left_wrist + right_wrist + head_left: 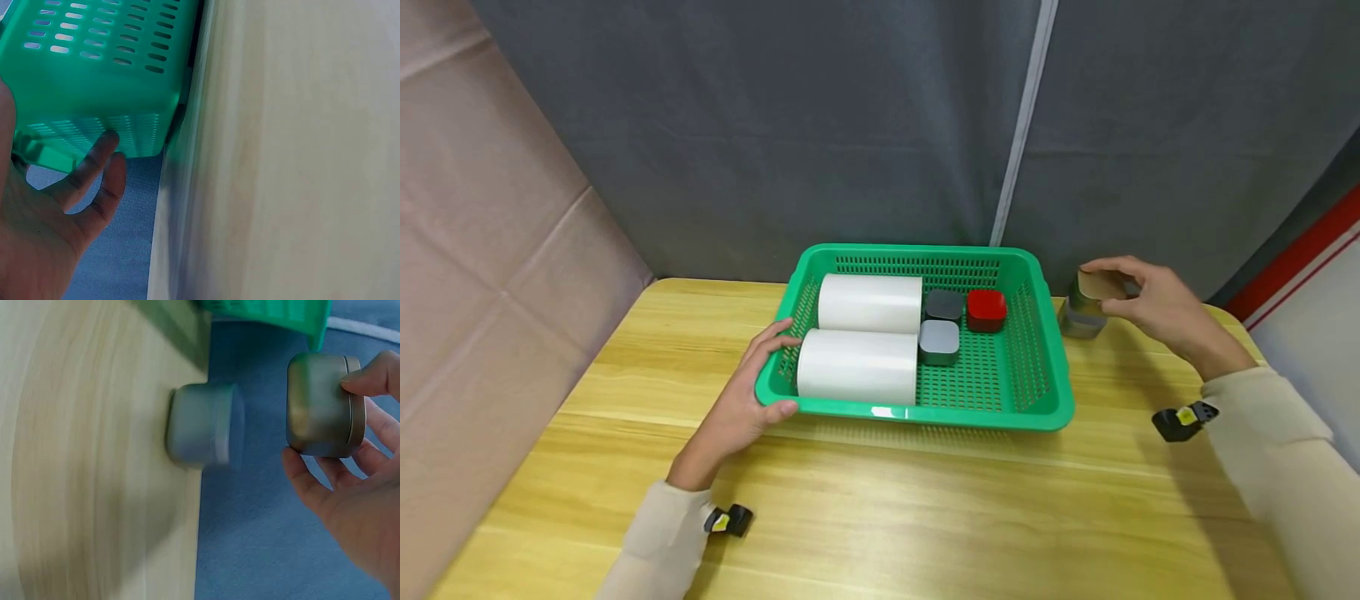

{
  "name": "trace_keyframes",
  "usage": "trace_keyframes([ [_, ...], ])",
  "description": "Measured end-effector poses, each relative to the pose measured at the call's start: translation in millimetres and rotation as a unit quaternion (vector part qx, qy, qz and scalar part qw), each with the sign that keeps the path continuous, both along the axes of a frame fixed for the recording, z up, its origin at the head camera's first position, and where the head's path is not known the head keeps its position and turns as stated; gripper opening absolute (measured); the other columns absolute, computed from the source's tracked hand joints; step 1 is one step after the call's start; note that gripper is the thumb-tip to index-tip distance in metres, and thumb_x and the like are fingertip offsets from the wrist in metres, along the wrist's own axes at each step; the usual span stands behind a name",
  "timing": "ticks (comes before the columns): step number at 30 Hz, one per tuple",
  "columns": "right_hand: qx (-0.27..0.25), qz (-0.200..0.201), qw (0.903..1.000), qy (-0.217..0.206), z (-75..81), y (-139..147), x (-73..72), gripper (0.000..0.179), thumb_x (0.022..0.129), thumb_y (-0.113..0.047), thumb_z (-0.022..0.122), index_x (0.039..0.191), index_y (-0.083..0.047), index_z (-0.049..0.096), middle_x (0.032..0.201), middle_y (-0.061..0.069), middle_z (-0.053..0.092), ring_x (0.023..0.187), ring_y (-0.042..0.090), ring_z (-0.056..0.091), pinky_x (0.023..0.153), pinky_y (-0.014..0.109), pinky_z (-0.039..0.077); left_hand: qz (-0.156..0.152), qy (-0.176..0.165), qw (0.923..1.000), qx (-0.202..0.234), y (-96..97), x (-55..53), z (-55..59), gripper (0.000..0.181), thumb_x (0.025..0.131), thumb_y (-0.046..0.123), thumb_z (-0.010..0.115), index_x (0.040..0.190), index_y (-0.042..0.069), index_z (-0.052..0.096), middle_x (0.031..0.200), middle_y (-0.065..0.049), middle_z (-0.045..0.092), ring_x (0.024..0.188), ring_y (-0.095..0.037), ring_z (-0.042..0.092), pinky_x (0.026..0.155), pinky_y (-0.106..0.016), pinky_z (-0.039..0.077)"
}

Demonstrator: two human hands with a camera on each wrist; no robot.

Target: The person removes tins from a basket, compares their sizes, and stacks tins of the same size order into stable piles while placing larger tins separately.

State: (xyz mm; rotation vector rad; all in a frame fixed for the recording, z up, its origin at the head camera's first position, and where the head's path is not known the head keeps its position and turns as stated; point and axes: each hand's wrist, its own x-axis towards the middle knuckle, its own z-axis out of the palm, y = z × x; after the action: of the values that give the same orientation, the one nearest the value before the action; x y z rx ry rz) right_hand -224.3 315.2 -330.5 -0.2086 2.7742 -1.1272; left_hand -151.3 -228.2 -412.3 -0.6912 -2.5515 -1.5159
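My left hand [741, 408] grips the front left corner of a green plastic basket [917, 414], its thumb at the front rim and other fingers at the left side. In the left wrist view, two fingers of it reach along the outside of the basket wall [94, 94]. Between thumb and fingers, my right hand [1165, 312] holds a small gold lidded tin [319, 406] with rounded corners. In the right wrist view this tin is clear of the table. A similar grey tin [200, 425] stands on the table, partly behind the gold one in the head view.
Inside the basket lie two white rolls [857, 367] at the left. Beside them sit a black-lidded tin [943, 304], a red tin [986, 309] and a grey-lidded tin [939, 340]. A grey curtain [820, 125] hangs behind the wooden table [880, 508].
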Motion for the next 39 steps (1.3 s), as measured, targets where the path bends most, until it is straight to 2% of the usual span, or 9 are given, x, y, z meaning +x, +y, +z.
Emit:
trace_keyframes([
  [7,0.008,0.003,0.9999,-0.009,-13.0,6,-8.6,0.053,0.104,-0.013,0.059,0.155,-0.010,0.048,0.162,0.023,0.037,0.141,0.044,0.041,0.081,0.013,0.040,0.001,0.002,1.0000,0.000,-0.3,-1.1,-1.4,0.087,0.083,0.071,0.076,0.148,0.021,0.051,0.172,0.003,0.025,0.162,-0.037,0.013,0.119,-0.078,0.017],
  [11,0.006,0.005,0.9999,-0.008,-19.2,6,-12.6,0.053,0.103,-0.009,0.058,0.154,-0.008,0.048,0.162,0.024,0.037,0.141,0.045,0.040,0.098,0.036,0.045,0.001,0.002,1.0000,0.000,-0.6,-1.2,-1.8,0.087,0.082,0.073,0.076,0.148,0.022,0.051,0.172,0.003,0.025,0.162,-0.037,0.013,0.119,-0.077,0.017],
  [13,0.001,0.005,0.9999,-0.012,-21.5,5,-14.3,0.053,0.102,-0.008,0.058,0.154,-0.007,0.047,0.163,0.025,0.036,0.144,0.047,0.038,0.104,0.051,0.042,0.001,0.002,1.0000,0.001,-0.6,-1.3,-1.9,0.086,0.082,0.072,0.076,0.148,0.022,0.051,0.172,0.003,0.025,0.162,-0.037,0.013,0.119,-0.077,0.017],
  [15,-0.003,0.003,0.9998,-0.018,-23.5,5,-15.9,0.054,0.102,-0.008,0.058,0.155,-0.007,0.046,0.165,0.026,0.034,0.146,0.048,0.035,0.105,0.058,0.039,0.001,0.003,1.0000,0.002,-0.4,-1.4,-1.7,0.086,0.083,0.072,0.076,0.148,0.022,0.051,0.172,0.002,0.025,0.162,-0.037,0.013,0.119,-0.077,0.017],
  [19,-0.002,-0.003,0.9997,-0.022,-25.7,7,-18.1,0.055,0.102,-0.008,0.057,0.155,-0.007,0.045,0.166,0.026,0.032,0.149,0.049,0.033,0.104,0.058,0.039,0.001,0.005,1.0000,0.002,-0.2,-1.3,-1.2,0.086,0.083,0.073,0.075,0.148,0.022,0.051,0.172,0.002,0.025,0.162,-0.037,0.013,0.119,-0.078,0.016],
  [26,-0.016,-0.006,0.9996,-0.022,-28.5,9,-18.7,0.054,0.101,-0.006,0.056,0.154,-0.004,0.045,0.166,0.028,0.031,0.149,0.050,0.030,0.111,0.065,0.035,0.001,0.007,1.0000,0.000,0.2,-1.1,-0.7,0.087,0.082,0.074,0.074,0.148,0.022,0.051,0.172,0.002,0.025,0.162,-0.037,0.012,0.119,-0.079,0.016],
  [34,-0.011,-0.008,0.9998,-0.017,-29.9,9,-18.5,0.052,0.102,-0.006,0.056,0.153,-0.006,0.048,0.164,0.023,0.036,0.148,0.044,0.034,0.105,0.051,0.038,0.001,0.006,1.0000,0.000,0.0,-1.4,-0.8,0.086,0.083,0.072,0.075,0.148,0.022,0.051,0.172,0.002,0.025,0.162,-0.037,0.012,0.119,-0.078,0.016],
  [39,-0.008,-0.008,0.9998,-0.019,-30.2,10,-18.9,0.052,0.102,-0.006,0.056,0.153,-0.007,0.047,0.164,0.023,0.035,0.148,0.045,0.034,0.105,0.050,0.038,0.001,0.007,1.0000,0.000,0.4,-1.1,-0.6,0.086,0.083,0.073,0.074,0.148,0.022,0.051,0.172,0.001,0.025,0.162,-0.037,0.012,0.119,-0.078,0.017],
])
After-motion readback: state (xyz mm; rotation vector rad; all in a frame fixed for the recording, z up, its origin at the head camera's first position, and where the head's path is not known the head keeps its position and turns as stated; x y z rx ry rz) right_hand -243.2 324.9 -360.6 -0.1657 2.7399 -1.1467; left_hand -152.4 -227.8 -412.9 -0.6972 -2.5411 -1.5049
